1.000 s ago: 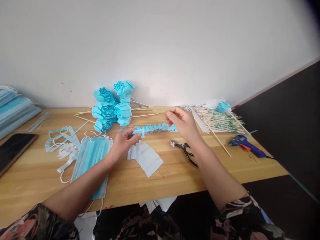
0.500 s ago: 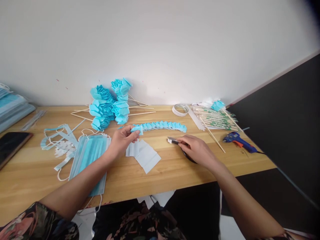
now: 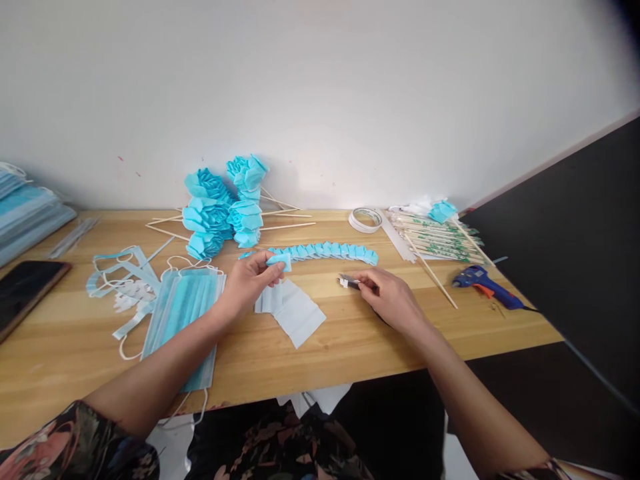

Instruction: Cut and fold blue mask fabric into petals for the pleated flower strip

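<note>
My left hand pinches a small folded piece of light blue fabric between thumb and fingers. Just beyond it, a curved row of light blue petals lies on the table. Below the hand are flat white-blue fabric squares, partly overlapping. To the right, my right hand is closed around black-handled scissors, their tips pointing left toward the squares. A white bit shows at the blades; most of the handle is hidden under the hand.
Blue flowers on sticks lie against the wall. Face masks and cut straps are at left, beside a phone. A tape roll, wrapped sticks and a blue glue gun are at right.
The whole view has shifted slightly, so things appear a little further right. Both hands keep their holds, and the right hand has turned a little over the scissors' handle.
</note>
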Demonstrator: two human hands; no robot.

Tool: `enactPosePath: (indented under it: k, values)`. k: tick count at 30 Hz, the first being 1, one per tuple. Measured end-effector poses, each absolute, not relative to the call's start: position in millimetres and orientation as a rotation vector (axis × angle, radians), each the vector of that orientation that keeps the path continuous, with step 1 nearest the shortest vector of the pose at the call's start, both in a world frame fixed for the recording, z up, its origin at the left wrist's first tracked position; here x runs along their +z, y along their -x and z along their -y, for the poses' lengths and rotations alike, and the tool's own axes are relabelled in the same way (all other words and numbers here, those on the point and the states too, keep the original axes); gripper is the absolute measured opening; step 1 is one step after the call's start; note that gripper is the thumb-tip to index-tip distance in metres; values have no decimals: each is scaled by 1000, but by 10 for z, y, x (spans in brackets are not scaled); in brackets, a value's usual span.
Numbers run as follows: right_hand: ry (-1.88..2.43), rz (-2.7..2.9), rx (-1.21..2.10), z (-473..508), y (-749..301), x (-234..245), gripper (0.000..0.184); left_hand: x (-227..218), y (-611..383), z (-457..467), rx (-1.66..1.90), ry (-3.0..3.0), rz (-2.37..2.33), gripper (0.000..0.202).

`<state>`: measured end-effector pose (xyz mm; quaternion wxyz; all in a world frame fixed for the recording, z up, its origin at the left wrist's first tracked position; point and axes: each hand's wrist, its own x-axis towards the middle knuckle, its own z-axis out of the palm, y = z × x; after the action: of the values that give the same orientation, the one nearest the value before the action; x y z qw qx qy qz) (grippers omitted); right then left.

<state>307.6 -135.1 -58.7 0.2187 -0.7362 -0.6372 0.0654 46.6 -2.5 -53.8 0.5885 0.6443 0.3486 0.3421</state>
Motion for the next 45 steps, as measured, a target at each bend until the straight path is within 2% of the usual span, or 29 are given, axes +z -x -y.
enactPosePath:
  k: [4,18,26,33,45]
  values:
    - [2056,1722,174,1350,-3076,-624,13,-555,-466,19,798,-1494,-806,26]
    - [2031,1411,241,1367,-3110,-735,13,-485,-473,50,791,-1482,-827,27]
    - [1562,1650,-110,1157,-2755,-348,13,-475,-485,48,746,-1409,-784,28]
    - [1188,1930,-294,715,-2296,-271,15,-500,-483,24,736,-1388,-741,29]
    - [1098,1949,-435,646,-2213,-445,20,-530,-500,34,714,-1370,-777,31]
